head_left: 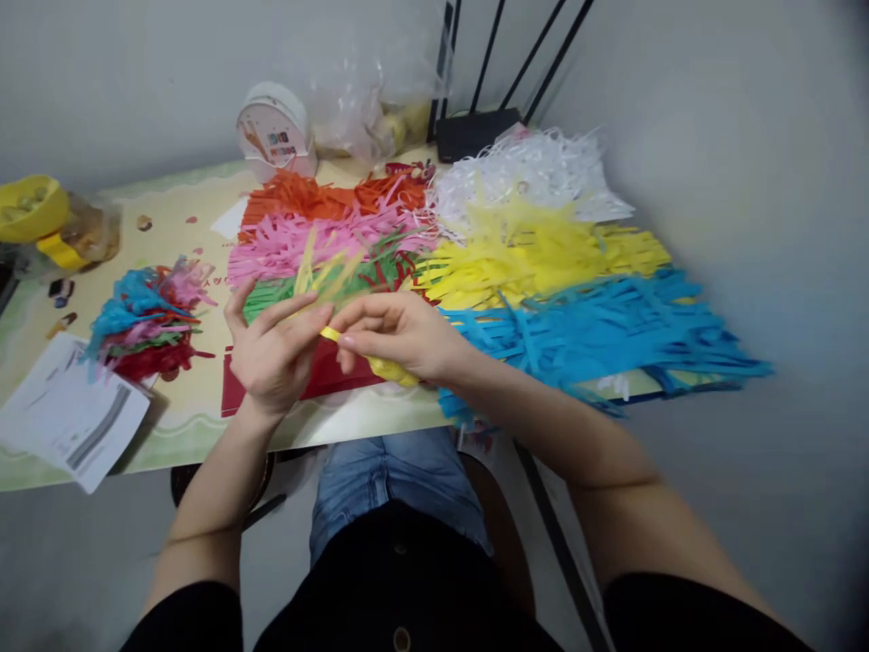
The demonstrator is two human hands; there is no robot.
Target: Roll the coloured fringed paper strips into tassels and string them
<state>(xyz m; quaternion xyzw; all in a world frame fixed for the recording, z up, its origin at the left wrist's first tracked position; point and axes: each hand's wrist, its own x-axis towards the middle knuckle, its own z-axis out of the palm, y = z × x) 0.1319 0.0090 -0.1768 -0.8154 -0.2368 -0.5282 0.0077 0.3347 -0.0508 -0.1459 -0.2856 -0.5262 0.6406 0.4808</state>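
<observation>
A yellow fringed paper strip [390,369] runs between my two hands above the front of the table. My left hand [275,353] pinches its left part with thumb and forefinger, the other fingers raised apart. My right hand [407,335] is closed on the strip's right part, and its bunched end hangs below the palm. Blurred yellow fringes [332,276] stick up behind the fingers. Beneath the hands lie green fringed paper [272,294] and a red sheet [339,376], both partly hidden by them.
Fringed paper lies in rows: orange [291,195], pink [291,244], white [529,177], yellow [529,254] and blue [625,326]. At left are a multicoloured tassel bundle [146,317], white papers [74,412] and a yellow bowl [31,208]. A black router [475,134] stands at the back.
</observation>
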